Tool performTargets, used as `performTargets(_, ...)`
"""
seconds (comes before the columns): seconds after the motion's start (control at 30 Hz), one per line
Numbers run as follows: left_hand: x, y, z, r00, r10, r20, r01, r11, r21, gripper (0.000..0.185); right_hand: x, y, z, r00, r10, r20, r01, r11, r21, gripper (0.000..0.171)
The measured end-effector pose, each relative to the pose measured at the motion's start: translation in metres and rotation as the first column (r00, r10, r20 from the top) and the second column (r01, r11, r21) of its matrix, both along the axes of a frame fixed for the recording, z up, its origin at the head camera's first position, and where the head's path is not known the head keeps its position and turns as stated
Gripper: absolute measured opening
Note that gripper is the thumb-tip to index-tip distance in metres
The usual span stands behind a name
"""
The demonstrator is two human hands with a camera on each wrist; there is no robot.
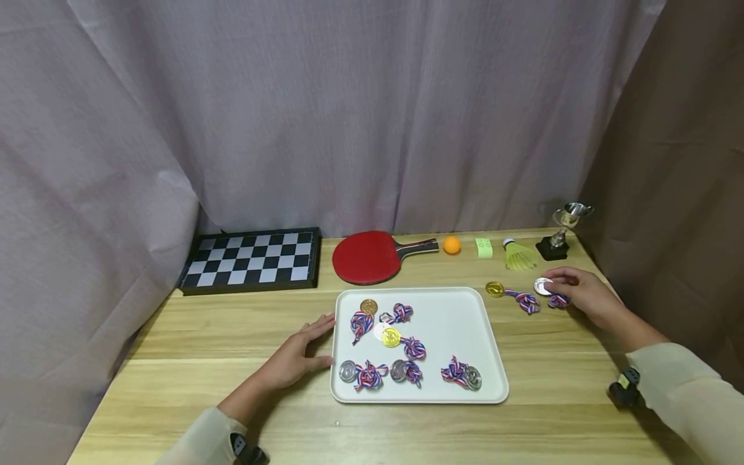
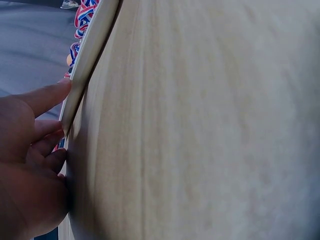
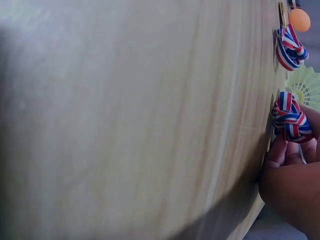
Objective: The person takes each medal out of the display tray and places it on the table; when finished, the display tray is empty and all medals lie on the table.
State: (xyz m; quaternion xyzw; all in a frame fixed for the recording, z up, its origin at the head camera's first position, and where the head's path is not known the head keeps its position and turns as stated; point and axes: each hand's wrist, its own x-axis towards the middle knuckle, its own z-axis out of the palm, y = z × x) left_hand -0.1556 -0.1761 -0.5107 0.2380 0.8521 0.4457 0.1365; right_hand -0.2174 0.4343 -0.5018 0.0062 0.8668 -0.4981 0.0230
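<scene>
Head view: left hand lies flat, fingers straight, against the near-left edge of the white tray (six ribboned medals inside). Farther right, the right hand pinches a silver medal on the table, just beside a gold medal. Beyond lie a paddle and a chessboard.

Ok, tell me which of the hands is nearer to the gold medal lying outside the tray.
Right. The right hand rests on the silver medal just beside the gold medal; the left hand touches the tray's far left edge.
</scene>
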Motion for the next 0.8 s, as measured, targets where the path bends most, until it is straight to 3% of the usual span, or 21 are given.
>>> performTargets(0.17,0.000,0.000,-0.001,1.000,0.002,-0.002,-0.002,1.000,-0.005,0.078,0.002,-0.005,0.001,0.999,-0.022,-0.029,0.022,1.000,0.018,0.046)
performTargets(0.43,0.000,-0.001,-0.001,1.000,-0.001,-0.008,0.001,1.000,-0.004,0.077,0.001,-0.012,0.006,0.998,-0.070,-0.005,0.070,0.988,0.134,0.043)
performTargets(0.8,0.000,-0.001,-0.001,1.000,-0.007,-0.013,0.007,1.000,-0.009,0.078,0.005,-0.017,0.024,0.999,-0.019,-0.029,0.027,0.949,0.315,0.040)
